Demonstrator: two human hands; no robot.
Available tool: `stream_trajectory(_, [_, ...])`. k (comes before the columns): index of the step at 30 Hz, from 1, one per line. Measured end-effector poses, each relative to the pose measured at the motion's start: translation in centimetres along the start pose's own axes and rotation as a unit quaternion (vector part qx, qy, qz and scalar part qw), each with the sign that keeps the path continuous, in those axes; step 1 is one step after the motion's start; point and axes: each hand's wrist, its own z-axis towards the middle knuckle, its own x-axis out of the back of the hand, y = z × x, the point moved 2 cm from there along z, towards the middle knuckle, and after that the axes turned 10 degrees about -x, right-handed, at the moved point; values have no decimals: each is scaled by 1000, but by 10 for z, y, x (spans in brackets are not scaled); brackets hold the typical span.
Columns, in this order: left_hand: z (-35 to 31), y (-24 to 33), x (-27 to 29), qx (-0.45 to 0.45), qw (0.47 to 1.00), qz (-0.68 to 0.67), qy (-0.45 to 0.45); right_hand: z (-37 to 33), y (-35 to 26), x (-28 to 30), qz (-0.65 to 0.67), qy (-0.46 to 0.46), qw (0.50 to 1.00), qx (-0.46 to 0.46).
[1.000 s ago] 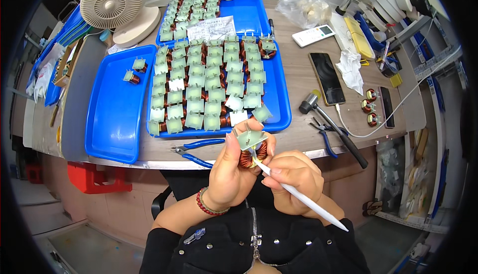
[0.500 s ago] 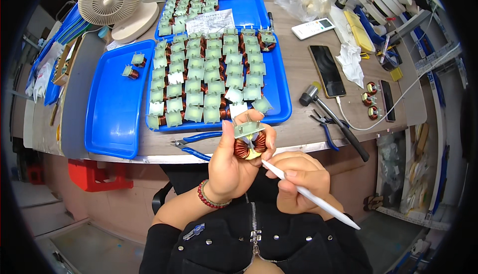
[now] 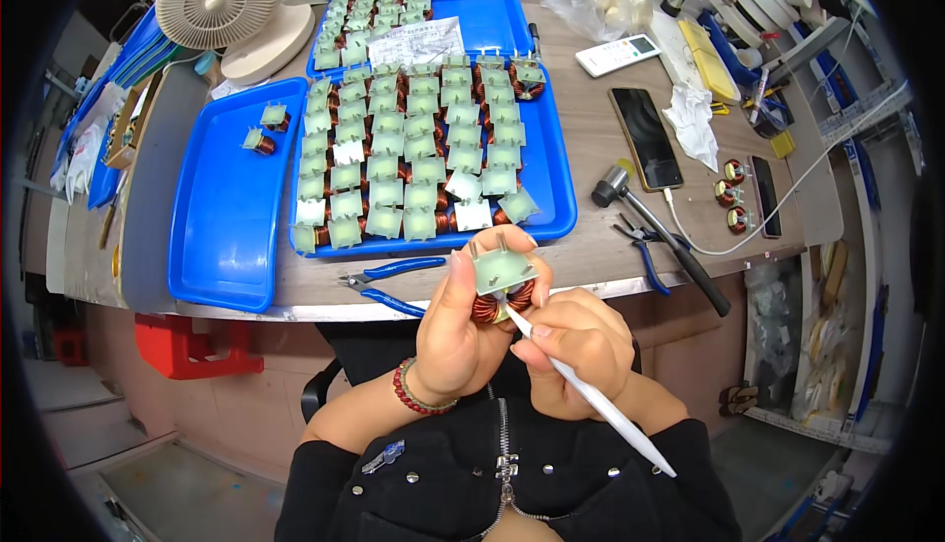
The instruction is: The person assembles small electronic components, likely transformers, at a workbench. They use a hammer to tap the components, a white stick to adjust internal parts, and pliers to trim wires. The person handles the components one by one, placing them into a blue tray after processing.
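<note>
Clock centred on the held coil, 12 = away from the person. 10 o'clock: blue tray (image 3: 221, 217), two small coils (image 3: 261, 141) at its 1 o'clock end. 9: blue-handled cutters (image 3: 404, 267) on the bench (image 3: 591, 153), just below the full tray (image 3: 548, 148), which sits at 11, packed with green-plated coils. Left hand (image 3: 458, 335): grip closed round the wound coil (image 3: 503, 272), held up just past the bench's near edge. Coil's green plate is uppermost, pins toward 12, copper windings toward 6. Thumb up its 9 side, fingers wrapped behind, tips showing at 12 and 3. Forearm comes in toward 2, beaded bracelet (image 3: 423, 389) at wrist. White stick (image 3: 600, 399): long axis 10:30 to 4:30, tip at 10:30, right at the windings' lower gap; can't tell if touching. Right hand (image 3: 581, 350): thumb and fingers pinch the stick near its tip, rest curled, forearm toward 10. Further right: phone (image 3: 646, 138) between 1 and 2, pliers (image 3: 650, 264) and hammer (image 3: 689, 268) between 2 and 3.
</note>
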Motion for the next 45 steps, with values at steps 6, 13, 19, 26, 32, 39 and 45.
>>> stream_trajectory(6, [4,-8,13,53,993,-85,69,2,14,-3,-23,-20,999,-35])
stream_trajectory(13, [5,5,9,8,996,60,66,16,12,18,-68,-5,998,2])
stream_trajectory(19, [0,13,2,-108,909,402,-27,17,27,5,-187,-9,982,6])
stream_trajectory(26, [4,29,1,-49,929,362,-56,13,46,15,6,-28,993,-115])
stream_trajectory(32, [1,35,-1,-8,921,377,-95,17,39,21,-41,-34,996,-69])
stream_trajectory(39, [-3,27,-1,-9,929,364,-74,17,37,23,-72,-25,996,-50])
stream_trajectory(45, [1,21,3,-61,889,444,-95,13,34,19,-115,4,993,-27])
